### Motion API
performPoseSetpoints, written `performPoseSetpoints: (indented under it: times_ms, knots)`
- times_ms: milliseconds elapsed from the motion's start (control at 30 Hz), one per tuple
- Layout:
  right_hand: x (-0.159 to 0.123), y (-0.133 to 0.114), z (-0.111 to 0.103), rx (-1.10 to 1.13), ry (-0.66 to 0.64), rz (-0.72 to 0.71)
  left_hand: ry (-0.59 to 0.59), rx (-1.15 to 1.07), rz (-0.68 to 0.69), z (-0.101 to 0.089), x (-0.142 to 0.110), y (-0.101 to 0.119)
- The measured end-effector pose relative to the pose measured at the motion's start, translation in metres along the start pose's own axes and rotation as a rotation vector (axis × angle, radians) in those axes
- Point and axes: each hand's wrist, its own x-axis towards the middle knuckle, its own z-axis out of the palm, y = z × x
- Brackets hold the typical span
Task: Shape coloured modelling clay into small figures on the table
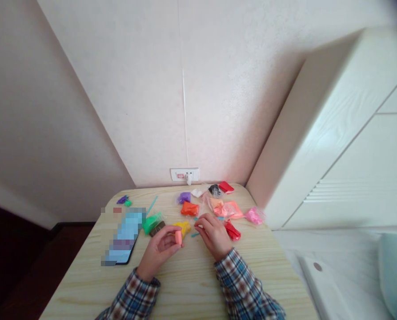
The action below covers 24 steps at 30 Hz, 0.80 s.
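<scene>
Between the thumb and fingers of my left hand point(161, 246) is a small block of coral-pink modelling clay point(178, 237), held upright just above the table. A little to the right, my right hand point(213, 233) is closed with thumb and fingertips together; what they pinch, if anything, is too small to make out. Thin blue sticks point(194, 234) lie partly hidden beside and behind its fingers. Behind my left hand are a yellow clay packet point(184, 228), a dark brown piece point(157, 228) and a green packet point(151, 223). A red packet point(233, 230) lies just right of my right hand.
Orange point(190, 209), purple point(184, 198), black point(214, 190) and pink point(254, 215) clay packets lie toward the back of the wooden table point(191, 284). A phone point(125, 238) with a blurred screen lies left. A wall socket point(184, 174) holds a white plug; a white cabinet point(318, 133) stands right.
</scene>
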Motion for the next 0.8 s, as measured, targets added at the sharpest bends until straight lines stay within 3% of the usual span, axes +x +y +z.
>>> performPoseSetpoints:
  times_ms: [233, 633, 800]
  knots:
    - [-0.002, 0.014, 0.003, 0.094, 0.069, 0.165, 0.039, 0.024, 0.006, 0.002, 0.001, 0.003]
    - [-0.006, 0.006, -0.002, 0.091, -0.187, 0.198, 0.11, 0.027, 0.002, 0.006, -0.001, 0.011]
    - [-0.012, 0.006, -0.002, 0.082, -0.222, 0.192, 0.092, 0.017, 0.022, 0.004, -0.001, 0.01]
